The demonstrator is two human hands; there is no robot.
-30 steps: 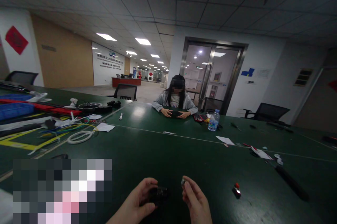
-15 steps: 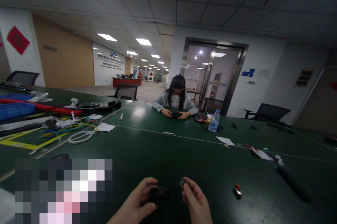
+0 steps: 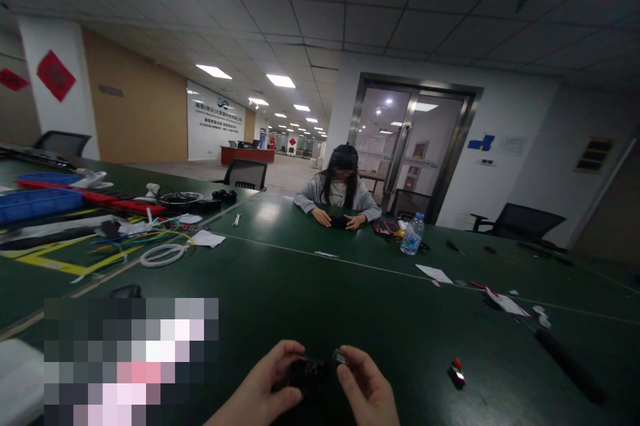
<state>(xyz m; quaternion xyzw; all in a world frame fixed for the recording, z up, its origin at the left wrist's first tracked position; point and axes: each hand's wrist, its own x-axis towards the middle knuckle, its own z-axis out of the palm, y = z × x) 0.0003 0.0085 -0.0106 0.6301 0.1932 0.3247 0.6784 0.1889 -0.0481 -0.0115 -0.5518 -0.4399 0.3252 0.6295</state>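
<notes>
My left hand (image 3: pixel 267 383) is curled round a small black device (image 3: pixel 311 371), thumb below and fingers above. The device's surface is dark, and its kind is hard to tell. Between the thumb and fingertips of my right hand (image 3: pixel 369 386) is a small dark piece with a greyish face (image 3: pixel 341 357). That piece is close to the right end of the black device; whether they touch is not clear. To the right, a small red and silver object (image 3: pixel 457 373) lies on the green table (image 3: pixel 430 326).
A screwdriver-like tool with a black handle (image 3: pixel 570 366) lies at right. Farther back are a water bottle (image 3: pixel 412 235) and a person (image 3: pixel 340 189) holding a dark object. Cables (image 3: pixel 163 255), a wrench (image 3: pixel 237 220) and blue trays (image 3: pixel 40 205) lie at left. A blurred patch covers the lower left.
My right hand has brought the small piece leftward, closer to the black device. The piece is turned differently in the fingers. The whole view has shifted slightly.
</notes>
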